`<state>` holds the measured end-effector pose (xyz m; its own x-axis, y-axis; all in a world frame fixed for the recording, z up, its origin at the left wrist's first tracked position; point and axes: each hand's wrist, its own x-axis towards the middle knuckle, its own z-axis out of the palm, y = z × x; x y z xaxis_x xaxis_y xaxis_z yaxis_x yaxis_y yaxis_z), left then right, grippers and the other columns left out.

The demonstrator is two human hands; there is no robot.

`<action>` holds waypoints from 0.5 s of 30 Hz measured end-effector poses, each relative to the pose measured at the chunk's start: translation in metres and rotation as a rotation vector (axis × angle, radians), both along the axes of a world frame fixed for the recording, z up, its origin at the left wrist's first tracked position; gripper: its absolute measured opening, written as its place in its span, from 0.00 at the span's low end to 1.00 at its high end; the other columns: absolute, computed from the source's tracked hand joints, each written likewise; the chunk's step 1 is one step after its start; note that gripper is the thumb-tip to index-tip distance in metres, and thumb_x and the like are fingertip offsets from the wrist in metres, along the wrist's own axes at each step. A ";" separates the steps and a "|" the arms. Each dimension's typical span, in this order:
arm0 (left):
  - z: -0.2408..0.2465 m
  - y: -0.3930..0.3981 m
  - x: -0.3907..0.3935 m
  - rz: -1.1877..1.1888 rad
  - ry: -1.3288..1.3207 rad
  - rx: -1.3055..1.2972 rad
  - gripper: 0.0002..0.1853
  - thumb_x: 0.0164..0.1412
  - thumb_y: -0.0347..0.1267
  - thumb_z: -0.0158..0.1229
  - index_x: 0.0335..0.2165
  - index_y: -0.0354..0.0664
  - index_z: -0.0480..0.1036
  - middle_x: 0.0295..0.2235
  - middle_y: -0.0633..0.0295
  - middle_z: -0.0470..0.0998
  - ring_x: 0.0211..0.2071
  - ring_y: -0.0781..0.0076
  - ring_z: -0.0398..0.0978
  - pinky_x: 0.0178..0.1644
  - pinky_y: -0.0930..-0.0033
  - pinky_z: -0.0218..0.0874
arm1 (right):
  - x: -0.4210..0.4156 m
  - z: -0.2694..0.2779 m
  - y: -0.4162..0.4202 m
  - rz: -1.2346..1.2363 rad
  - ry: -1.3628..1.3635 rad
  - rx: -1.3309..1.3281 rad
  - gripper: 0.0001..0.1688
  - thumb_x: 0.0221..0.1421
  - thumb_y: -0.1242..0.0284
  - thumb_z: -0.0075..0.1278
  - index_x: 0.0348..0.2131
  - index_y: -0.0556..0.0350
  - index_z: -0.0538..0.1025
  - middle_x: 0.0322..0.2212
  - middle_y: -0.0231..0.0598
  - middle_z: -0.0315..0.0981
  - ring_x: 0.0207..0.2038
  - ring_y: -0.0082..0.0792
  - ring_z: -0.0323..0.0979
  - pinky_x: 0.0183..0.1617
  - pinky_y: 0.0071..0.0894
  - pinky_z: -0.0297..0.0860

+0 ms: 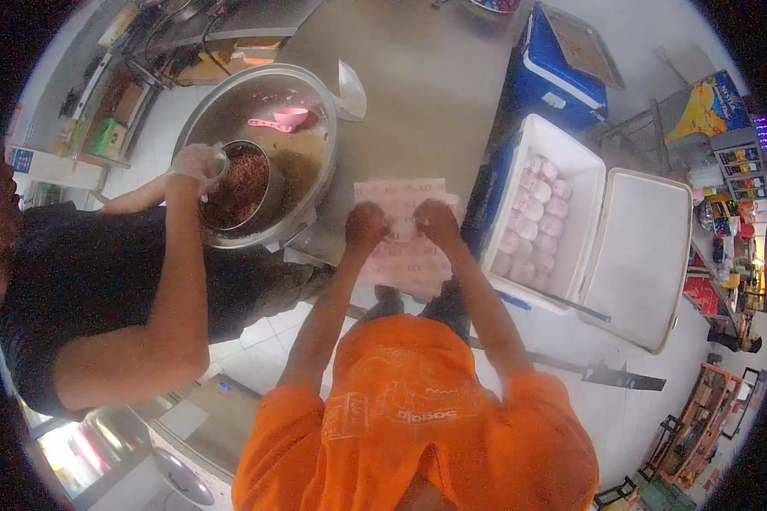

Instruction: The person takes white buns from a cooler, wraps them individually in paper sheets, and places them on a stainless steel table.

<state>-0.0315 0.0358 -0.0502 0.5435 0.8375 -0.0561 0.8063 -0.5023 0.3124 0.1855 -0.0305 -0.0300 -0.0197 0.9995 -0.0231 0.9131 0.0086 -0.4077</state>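
My left hand (366, 227) and my right hand (437, 223) are close together at the steel table's near edge. Between them is a sheet of printed wrapping paper (401, 231), gripped at its two sides by curled fingers. Whether anything lies inside the fold is hidden. Beneath and towards me spreads a layer of pinkish printed wrapping papers (406, 265). Right of my hands, an open white-lined cool box (565, 166) holds several rounded paper-wrapped parcels (537, 211).
At left, a co-worker's gloved hand (198, 165) is at a pot of dark reddish-brown food (246, 175) inside a large metal basin (192, 121). A pink bowl (291, 116) and pink spoon (270, 124) sit there. A clear scoop (351, 92) and blue cooler (559, 83) stand farther back.
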 end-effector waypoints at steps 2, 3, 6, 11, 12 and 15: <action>0.009 -0.005 0.004 -0.155 0.156 -0.104 0.16 0.54 0.38 0.57 0.41 0.43 0.74 0.42 0.55 0.75 0.46 0.56 0.71 0.52 0.56 0.60 | 0.006 -0.022 -0.012 0.091 -0.023 -0.116 0.24 0.44 0.70 0.58 0.44 0.52 0.73 0.47 0.45 0.70 0.52 0.47 0.66 0.55 0.44 0.64; 0.008 -0.014 0.001 -0.199 0.113 -0.069 0.16 0.54 0.37 0.56 0.41 0.43 0.73 0.42 0.55 0.75 0.46 0.56 0.71 0.53 0.55 0.60 | 0.006 -0.032 -0.024 0.099 0.025 -0.085 0.24 0.45 0.71 0.57 0.45 0.53 0.73 0.48 0.45 0.69 0.53 0.48 0.65 0.55 0.44 0.64; -0.019 -0.039 -0.025 -0.278 -0.170 0.131 0.16 0.54 0.35 0.54 0.42 0.42 0.73 0.40 0.56 0.74 0.45 0.55 0.70 0.51 0.53 0.60 | -0.015 -0.015 -0.056 0.109 0.285 0.164 0.21 0.49 0.75 0.52 0.45 0.56 0.73 0.49 0.47 0.68 0.53 0.49 0.65 0.54 0.44 0.64; -0.003 -0.032 -0.025 -0.353 -0.240 0.139 0.12 0.57 0.34 0.54 0.37 0.40 0.75 0.37 0.56 0.76 0.40 0.53 0.74 0.46 0.53 0.64 | 0.000 -0.052 -0.060 -0.031 0.531 0.080 0.15 0.51 0.75 0.52 0.40 0.60 0.75 0.44 0.49 0.72 0.49 0.47 0.69 0.51 0.43 0.67; -0.005 -0.021 -0.026 -0.308 -0.288 -0.040 0.12 0.57 0.35 0.54 0.36 0.39 0.75 0.36 0.55 0.77 0.39 0.52 0.74 0.46 0.54 0.65 | 0.007 -0.053 -0.047 0.053 0.443 0.060 0.14 0.50 0.73 0.53 0.38 0.59 0.76 0.40 0.49 0.74 0.47 0.47 0.70 0.50 0.42 0.67; 0.006 0.013 -0.018 -0.233 -0.266 -0.374 0.12 0.55 0.36 0.58 0.32 0.37 0.76 0.30 0.49 0.78 0.33 0.48 0.76 0.43 0.53 0.67 | 0.022 -0.048 -0.008 0.251 0.181 -0.030 0.11 0.47 0.71 0.56 0.32 0.57 0.77 0.31 0.47 0.76 0.41 0.46 0.72 0.47 0.42 0.68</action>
